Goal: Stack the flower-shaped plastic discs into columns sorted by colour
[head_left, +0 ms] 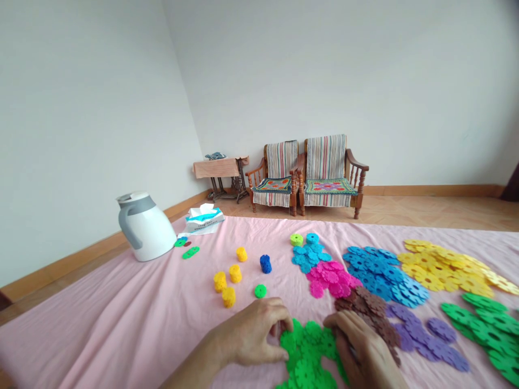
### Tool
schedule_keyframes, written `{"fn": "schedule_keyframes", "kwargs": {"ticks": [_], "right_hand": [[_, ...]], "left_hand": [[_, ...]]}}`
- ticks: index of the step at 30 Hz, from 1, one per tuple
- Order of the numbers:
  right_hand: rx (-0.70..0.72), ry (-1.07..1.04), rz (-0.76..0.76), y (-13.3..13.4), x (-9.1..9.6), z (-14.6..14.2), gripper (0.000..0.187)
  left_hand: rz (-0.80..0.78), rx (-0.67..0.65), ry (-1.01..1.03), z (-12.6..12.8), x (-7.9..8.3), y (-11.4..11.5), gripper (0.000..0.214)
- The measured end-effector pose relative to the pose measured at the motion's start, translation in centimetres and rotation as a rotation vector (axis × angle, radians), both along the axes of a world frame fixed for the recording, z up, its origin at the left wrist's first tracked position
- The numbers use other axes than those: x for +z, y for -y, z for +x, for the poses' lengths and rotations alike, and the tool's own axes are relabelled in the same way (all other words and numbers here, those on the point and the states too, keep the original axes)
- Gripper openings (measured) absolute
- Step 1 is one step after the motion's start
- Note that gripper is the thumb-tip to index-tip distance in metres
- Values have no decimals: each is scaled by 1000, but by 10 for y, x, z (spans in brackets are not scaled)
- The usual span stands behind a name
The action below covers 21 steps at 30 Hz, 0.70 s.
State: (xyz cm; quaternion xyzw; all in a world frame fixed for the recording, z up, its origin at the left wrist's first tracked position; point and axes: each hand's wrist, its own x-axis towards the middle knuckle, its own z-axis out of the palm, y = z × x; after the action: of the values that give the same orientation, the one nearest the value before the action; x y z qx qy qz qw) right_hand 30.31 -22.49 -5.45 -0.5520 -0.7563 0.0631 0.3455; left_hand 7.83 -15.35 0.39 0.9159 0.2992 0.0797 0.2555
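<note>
Green discs (306, 343): loose pile between both hands
Left hand (255, 329): thumb and fingers curved, well parted — fingertips at the pile's near-left edge
Right hand (360, 346): fingers bent over the pile's other side — cannot tell whether it grips one
Brown discs (367, 305): just beyond the right hand
Yellow stacks (228, 297): ahead of the left hand
Kettle (156, 235): farther off, left of both hands
</note>
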Motion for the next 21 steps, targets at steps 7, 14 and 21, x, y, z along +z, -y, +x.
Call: {"fn": "schedule_keyframes", "kwargs": {"ticks": [7,14,21], "right_hand": [[-1,18,58,-1,-2,2,17],[1,25,118,-3,-4,3,17],[-1,30,113,-2,-2,2,19]], "left_hand": [[76,22,14,8,0,8,27],[244,377,149,-7,7,-19,21],[310,508,84,-19,-5,-38,21]]}}
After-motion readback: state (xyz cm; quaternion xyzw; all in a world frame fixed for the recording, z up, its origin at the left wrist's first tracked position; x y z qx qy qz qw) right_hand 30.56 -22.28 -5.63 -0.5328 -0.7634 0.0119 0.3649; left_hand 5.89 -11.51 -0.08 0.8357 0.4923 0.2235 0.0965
